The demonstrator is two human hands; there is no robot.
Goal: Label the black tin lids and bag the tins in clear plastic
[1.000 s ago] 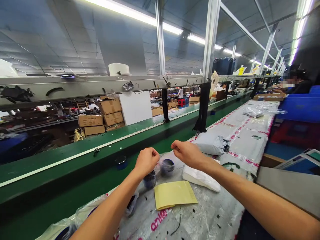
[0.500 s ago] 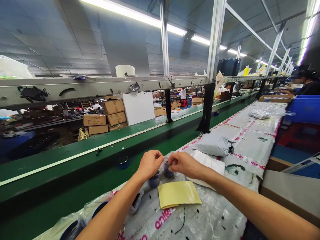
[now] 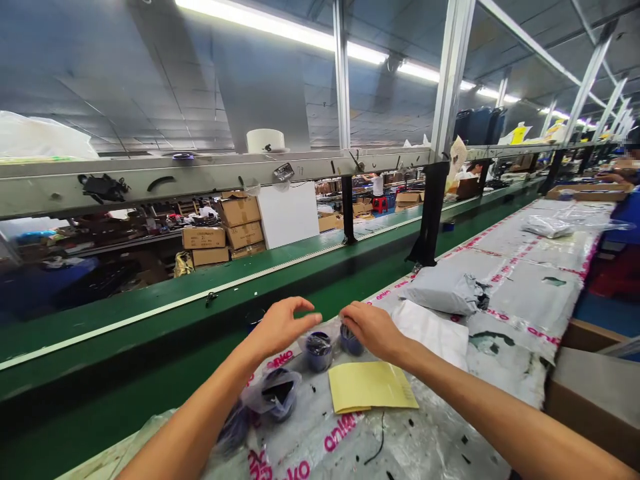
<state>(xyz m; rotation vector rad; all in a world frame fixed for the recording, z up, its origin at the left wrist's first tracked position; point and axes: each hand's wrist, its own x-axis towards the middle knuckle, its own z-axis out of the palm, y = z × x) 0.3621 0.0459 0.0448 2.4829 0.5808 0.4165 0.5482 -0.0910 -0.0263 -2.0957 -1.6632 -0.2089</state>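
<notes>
My left hand is open, thumb and fingers apart, above the table edge by the green belt. Just right of it, my right hand has its fingers curled and pinched at the top of a dark blue round cup wrapped in a clear plastic bag; the fingertips partly hide its rim. A second bagged blue cup stands close beside it, below the gap between my hands. Nearer to me are another blue cup in loose plastic and one partly behind my left forearm. A folded yellow paper lies in front of them.
The green conveyor belt runs along the left, with a dark round cup on it behind my left hand. White cloth and a grey plastic parcel lie beyond my right hand. Cardboard boxes stand at right.
My left hand has opened and drawn left, away from the cup. My right hand stays at the cup's top. The view has turned slightly left, and more of the nearer bagged cups shows.
</notes>
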